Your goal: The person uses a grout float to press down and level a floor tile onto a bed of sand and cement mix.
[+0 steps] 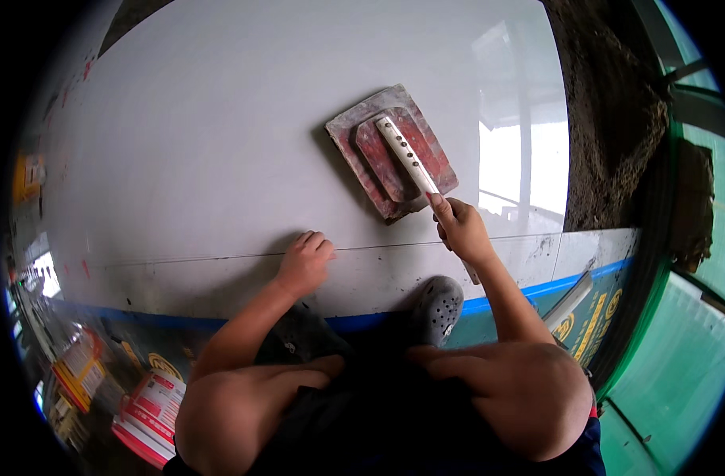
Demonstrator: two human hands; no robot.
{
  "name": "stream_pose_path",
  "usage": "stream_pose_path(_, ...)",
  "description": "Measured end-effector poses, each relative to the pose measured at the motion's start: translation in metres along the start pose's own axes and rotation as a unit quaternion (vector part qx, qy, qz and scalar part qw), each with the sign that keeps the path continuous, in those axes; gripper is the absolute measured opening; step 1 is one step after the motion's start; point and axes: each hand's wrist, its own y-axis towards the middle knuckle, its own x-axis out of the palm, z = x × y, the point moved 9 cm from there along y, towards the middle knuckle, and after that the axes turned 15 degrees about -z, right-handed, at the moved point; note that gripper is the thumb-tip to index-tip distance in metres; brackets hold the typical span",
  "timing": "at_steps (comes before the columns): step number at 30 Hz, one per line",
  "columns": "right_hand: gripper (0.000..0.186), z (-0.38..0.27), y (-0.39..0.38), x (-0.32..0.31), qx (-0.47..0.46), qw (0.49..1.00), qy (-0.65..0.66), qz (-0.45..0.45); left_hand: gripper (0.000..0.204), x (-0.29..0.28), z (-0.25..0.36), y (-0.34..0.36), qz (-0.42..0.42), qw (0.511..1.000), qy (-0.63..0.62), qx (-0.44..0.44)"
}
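Note:
A tile-tamping paddle (pixel 374 163), with a worn red and grey rectangular block, is over the large glossy white tile (pixel 243 119). I cannot tell whether its block touches the surface. My right hand (pixel 462 230) is wrapped round the lower part of its pale bolted handle, whose end shows below the fist. To the left, my left hand (pixel 305 260) lies by the joint between the big tile and the narrow white strip (pixel 370 274) along its near side. Its fingers are curled in, and anything inside them is hidden.
Dark loose mortar (pixel 608 119) borders the tile's right side. Green sheeting (pixel 680 373) is at the far right. A red and white bucket (pixel 150 408) is at the lower left. Blue tape (pixel 489 301) follows the strip's near edge, by my grey clog (pixel 439 311).

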Motion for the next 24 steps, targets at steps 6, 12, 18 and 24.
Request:
stream_pose_path(6, 0.060, 0.005, -0.004, 0.008, 0.032, 0.994, 0.090, -0.051, 0.009, -0.040, -0.011, -0.013, -0.013, 1.000, -0.012, -0.025)
stream_pose_path(12, 0.059, -0.005, -0.003, 0.013, 0.033, 0.984, 0.134, -0.110, 0.008, -0.025, -0.011, -0.009, -0.030, 0.999, 0.040, -0.016)
stream_pose_path(18, 0.067, 0.036, -0.008, -0.013, 0.000, 0.992, 0.088, -0.090, 0.011, -0.015, -0.010, -0.012, -0.006, 0.998, 0.053, -0.031)
stream_pose_path(24, 0.052, 0.087, -0.045, -0.049, 0.089, 0.994, 0.070, 0.011, 0.008, -0.023, -0.013, -0.007, -0.058, 0.998, 0.034, -0.006)
